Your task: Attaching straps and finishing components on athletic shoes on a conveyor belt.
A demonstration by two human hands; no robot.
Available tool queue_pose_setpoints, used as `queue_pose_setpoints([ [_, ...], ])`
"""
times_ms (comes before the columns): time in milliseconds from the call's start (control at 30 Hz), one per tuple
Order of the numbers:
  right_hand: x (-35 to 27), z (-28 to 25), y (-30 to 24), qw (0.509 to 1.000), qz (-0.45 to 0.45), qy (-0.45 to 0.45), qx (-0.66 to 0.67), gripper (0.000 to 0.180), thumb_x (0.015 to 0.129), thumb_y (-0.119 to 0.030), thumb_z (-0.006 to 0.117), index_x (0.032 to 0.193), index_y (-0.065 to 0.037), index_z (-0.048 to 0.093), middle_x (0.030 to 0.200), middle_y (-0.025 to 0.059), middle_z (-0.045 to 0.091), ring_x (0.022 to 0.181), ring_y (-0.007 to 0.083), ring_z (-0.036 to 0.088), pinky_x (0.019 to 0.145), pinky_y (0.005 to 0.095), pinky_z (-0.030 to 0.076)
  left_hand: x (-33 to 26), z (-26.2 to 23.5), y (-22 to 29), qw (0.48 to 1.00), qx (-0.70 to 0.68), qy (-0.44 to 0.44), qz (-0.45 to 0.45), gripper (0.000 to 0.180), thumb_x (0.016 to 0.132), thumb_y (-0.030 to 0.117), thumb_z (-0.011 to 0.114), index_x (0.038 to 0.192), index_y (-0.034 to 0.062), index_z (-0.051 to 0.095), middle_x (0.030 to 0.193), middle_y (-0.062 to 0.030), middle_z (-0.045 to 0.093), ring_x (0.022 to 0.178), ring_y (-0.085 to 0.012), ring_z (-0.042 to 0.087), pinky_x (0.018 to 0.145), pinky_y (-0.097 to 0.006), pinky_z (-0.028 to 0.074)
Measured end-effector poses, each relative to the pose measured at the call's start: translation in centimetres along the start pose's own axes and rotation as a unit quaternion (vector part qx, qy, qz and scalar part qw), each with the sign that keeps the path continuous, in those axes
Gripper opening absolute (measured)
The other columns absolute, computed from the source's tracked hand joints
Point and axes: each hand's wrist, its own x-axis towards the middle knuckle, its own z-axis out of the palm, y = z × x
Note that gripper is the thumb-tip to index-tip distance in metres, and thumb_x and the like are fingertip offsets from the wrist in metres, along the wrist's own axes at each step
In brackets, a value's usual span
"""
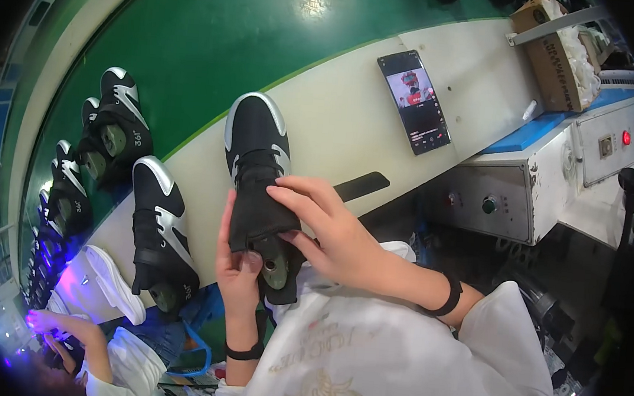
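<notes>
Cream bench — brown carton (550, 52) far right; left hand (238, 265), right hand (327, 232) grip black shoe (258, 186).

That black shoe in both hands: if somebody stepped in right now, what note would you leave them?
Left hand: grips the ankle collar of the black-and-silver shoe from its left side.
Right hand: fingers pressed on the collar's top and right side.
The shoe lies on the white bench ledge, toe pointing away; a grey-green last shows in its opening.
A similar shoe lies to its left; more sit on the green belt.
Done: the last is inside. Left: cannot tell.
</notes>
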Motion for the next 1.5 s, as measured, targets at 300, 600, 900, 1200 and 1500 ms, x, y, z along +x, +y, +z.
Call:
queue_pose_setpoints([
  [300,-0.4,0.4,0.8,0.999,0.007,0.051,0.010,0.034,0.072,0.012,0.060,0.104,0.002,0.057,0.111,0.0168,0.058,0.112,0.0362,0.054,0.091,0.0406,0.049,-0.1,-1.5,-1.5,0.950,0.289,0.030,0.115,0.049,0.102,0.031,0.051,0.136,-0.0040,0.049,0.141,-0.0242,0.050,0.131,-0.0338,0.050,0.108,-0.041,0.040],
  [600,0.4,-0.7,1.6,0.992,-0.082,0.006,-0.099,0.024,0.065,0.005,0.067,0.087,-0.002,0.060,0.089,0.0080,0.061,0.104,0.0343,0.055,0.082,0.0378,0.053,0.0,-0.6,0.7,0.859,0.483,0.026,0.167,0.040,0.091,0.013,0.061,0.128,0.0022,0.054,0.135,-0.0244,0.054,0.120,-0.0378,0.057,0.099,-0.044,0.046],
  [900,2.0,-4.2,-0.3,0.917,-0.178,-0.240,-0.263,0.032,0.070,-0.004,0.066,0.101,-0.003,0.059,0.110,0.0083,0.060,0.097,0.0307,0.055,0.082,0.0363,0.050,-0.6,-0.2,4.6,0.829,0.533,-0.088,0.144,0.058,0.071,0.003,0.074,0.125,0.0072,0.053,0.134,-0.0179,0.049,0.122,-0.0356,0.048,0.103,-0.044,0.039],
  [1200,4.7,-7.7,-3.5,0.956,-0.128,-0.247,-0.094,0.013,0.077,-0.008,0.070,0.087,-0.003,0.063,0.078,0.0086,0.059,0.079,0.0233,0.062,0.064,0.0338,0.051,-1.4,-1.5,5.4,0.830,0.543,0.006,0.128,0.043,0.070,0.002,0.076,0.107,0.0068,0.057,0.119,-0.0163,0.058,0.107,-0.0334,0.057,0.095,-0.040,0.044],
  [1500,10.3,1.7,1.3,0.952,0.113,-0.278,0.054,0.017,0.073,-0.009,0.077,0.080,0.001,0.066,0.068,0.0131,0.064,0.065,0.0221,0.064,0.061,0.0349,0.048,1.0,-1.0,4.6,0.827,0.494,-0.146,0.225,0.037,0.061,0.008,0.082,0.090,0.0098,0.060,0.092,-0.0103,0.062,0.075,-0.0286,0.056,0.062,-0.037,0.044],
])
